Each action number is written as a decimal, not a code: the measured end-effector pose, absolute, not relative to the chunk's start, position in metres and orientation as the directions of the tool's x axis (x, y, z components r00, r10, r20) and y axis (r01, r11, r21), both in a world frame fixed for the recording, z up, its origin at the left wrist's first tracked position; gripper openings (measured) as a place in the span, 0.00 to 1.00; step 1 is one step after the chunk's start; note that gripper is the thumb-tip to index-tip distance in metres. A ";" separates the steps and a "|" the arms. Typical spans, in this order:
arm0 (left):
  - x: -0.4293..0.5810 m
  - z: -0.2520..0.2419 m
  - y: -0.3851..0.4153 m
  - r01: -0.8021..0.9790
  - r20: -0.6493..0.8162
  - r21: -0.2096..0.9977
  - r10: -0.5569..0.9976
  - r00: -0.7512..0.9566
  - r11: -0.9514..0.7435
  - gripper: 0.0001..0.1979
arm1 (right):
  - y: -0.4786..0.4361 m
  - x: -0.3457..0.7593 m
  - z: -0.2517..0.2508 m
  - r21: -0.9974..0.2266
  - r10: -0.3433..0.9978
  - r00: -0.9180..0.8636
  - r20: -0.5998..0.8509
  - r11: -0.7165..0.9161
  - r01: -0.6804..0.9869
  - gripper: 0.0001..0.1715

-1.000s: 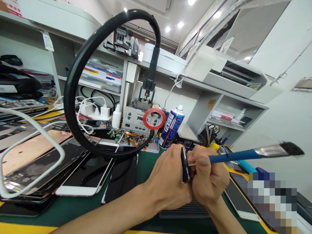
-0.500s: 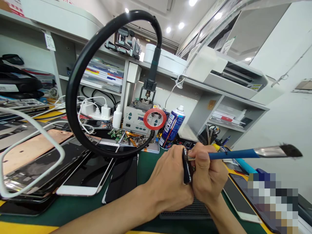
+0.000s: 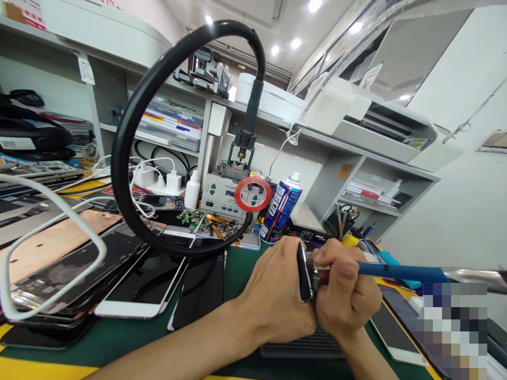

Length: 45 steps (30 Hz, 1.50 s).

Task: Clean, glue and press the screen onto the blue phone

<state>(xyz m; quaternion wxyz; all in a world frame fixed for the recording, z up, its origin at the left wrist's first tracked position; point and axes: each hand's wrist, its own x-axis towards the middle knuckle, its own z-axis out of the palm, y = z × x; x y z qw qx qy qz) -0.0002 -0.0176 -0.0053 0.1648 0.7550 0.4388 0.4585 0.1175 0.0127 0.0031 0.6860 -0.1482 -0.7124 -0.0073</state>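
Note:
My left hand (image 3: 275,293) is wrapped around a dark phone (image 3: 305,277), turned so that mostly its narrow edge shows. In my right hand (image 3: 348,290) is a blue-handled brush (image 3: 412,272), pinched between thumb and fingers. The handle points out to the right, where its metal sleeve runs off the picture edge. The brush's inner end reaches towards the phone's edge; I cannot tell whether it touches. Below both hands lies a black perforated mat (image 3: 303,345).
Several phones, such as a white-framed one (image 3: 137,295), lie to the left. A thick black hose (image 3: 119,174) arches up from a rework station (image 3: 222,195) bearing a red tape roll (image 3: 238,194). A blue spray can (image 3: 282,208) stands behind my hands. A white cable (image 3: 99,258) loops at left.
My right hand has shifted right, drawing the brush a little away from the phone. The brush handle sits lower, and its dark bristles have left the picture. My left hand barely moves.

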 end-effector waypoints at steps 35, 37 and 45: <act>0.001 -0.008 -0.020 0.505 0.594 0.620 0.780 0.198 -0.600 0.22 | 0.010 0.117 0.005 -0.271 0.273 -0.002 0.962 0.955 0.125 0.17; 0.001 -0.008 -0.021 0.499 0.595 0.624 0.779 0.196 -0.602 0.22 | 0.010 0.117 0.005 -0.271 0.274 -0.008 0.962 0.954 0.128 0.17; 0.002 -0.009 -0.022 0.521 0.592 0.615 0.783 0.190 -0.591 0.22 | 0.007 0.118 0.005 -0.278 0.283 0.011 0.959 0.936 0.217 0.14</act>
